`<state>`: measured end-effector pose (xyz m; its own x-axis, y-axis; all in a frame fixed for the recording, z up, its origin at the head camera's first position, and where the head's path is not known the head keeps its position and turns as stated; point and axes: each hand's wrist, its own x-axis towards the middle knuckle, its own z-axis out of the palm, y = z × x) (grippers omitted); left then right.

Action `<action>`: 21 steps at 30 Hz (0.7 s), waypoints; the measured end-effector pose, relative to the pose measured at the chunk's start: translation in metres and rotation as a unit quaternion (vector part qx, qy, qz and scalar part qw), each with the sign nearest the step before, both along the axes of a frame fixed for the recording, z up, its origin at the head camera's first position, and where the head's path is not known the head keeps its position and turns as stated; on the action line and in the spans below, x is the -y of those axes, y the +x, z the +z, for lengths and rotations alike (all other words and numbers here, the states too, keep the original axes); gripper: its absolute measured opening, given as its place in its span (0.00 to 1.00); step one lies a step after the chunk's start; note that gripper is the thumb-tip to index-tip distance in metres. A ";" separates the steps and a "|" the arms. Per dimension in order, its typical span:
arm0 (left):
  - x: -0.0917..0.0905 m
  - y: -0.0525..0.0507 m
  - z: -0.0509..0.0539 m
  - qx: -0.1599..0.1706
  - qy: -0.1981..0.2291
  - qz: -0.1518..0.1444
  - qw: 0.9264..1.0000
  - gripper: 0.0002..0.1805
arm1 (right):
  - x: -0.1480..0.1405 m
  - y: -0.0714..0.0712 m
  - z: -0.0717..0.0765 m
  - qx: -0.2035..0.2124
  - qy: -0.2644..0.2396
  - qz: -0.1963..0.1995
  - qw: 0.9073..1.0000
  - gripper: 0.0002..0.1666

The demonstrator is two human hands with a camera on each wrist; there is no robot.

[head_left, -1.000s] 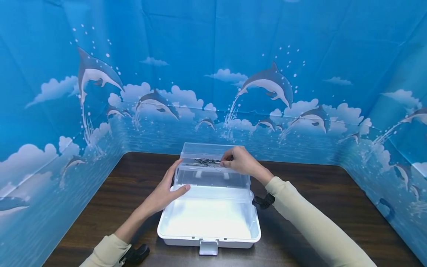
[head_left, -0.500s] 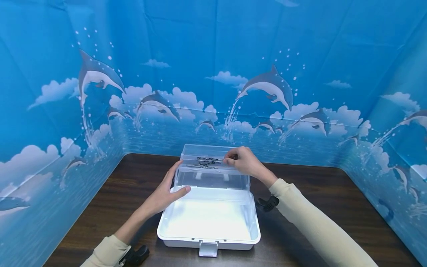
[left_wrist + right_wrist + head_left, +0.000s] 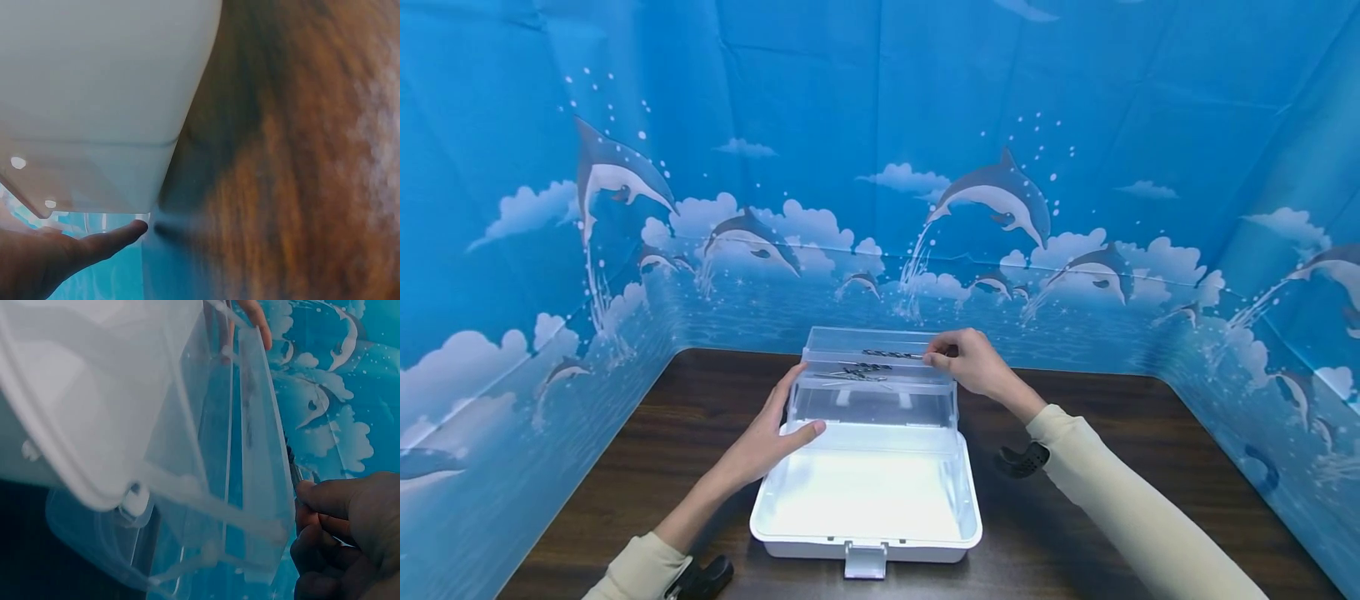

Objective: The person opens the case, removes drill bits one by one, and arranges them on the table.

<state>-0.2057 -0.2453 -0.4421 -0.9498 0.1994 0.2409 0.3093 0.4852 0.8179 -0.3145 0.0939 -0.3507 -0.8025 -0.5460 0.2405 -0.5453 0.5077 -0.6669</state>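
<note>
A white storage box (image 3: 932, 550) stands open in the head view, with a clear tray (image 3: 820, 360) raised at its back. Several thin metal drill bits (image 3: 853, 372) lie in that tray. My right hand (image 3: 977, 367) pinches the end of another dark, spiral drill bit (image 3: 883, 353) over the tray's right part. In the right wrist view, the right hand (image 3: 350, 531) has thumb and finger closed on this bit beside the tray wall. My left hand (image 3: 767, 433) rests its stretched fingers along the tray's left side, thumb spread toward the box.
A front latch (image 3: 865, 560) hangs down from the box. Brown wood-grain table (image 3: 1097, 450) surrounds it. Blue dolphin-print sheets (image 3: 850, 150) rise behind the table and at both sides. A black wrist device (image 3: 1024, 460) sits by the right sleeve.
My right hand has moved right and slightly away from the other bits, drawing the pinched drill bit apart from the pile. The left hand stays at the tray's left side.
</note>
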 end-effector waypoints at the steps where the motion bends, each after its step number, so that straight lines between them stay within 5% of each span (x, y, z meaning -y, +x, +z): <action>1: 0.000 0.000 0.000 0.001 0.001 0.000 1.000 0.51 | -0.003 -0.001 0.000 0.000 0.000 -0.002 1.000 0.08; 21: -0.003 -0.002 -0.002 -0.002 0.008 0.005 1.000 0.49 | -0.060 -0.010 -0.011 -0.018 -0.008 -0.073 0.997 0.10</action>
<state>-0.2078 -0.2422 -0.4440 -0.9506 0.1863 0.2483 0.3084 0.4755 0.8239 -0.3243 0.1538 -0.3615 -0.8640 -0.4189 0.2793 -0.4902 0.5730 -0.6568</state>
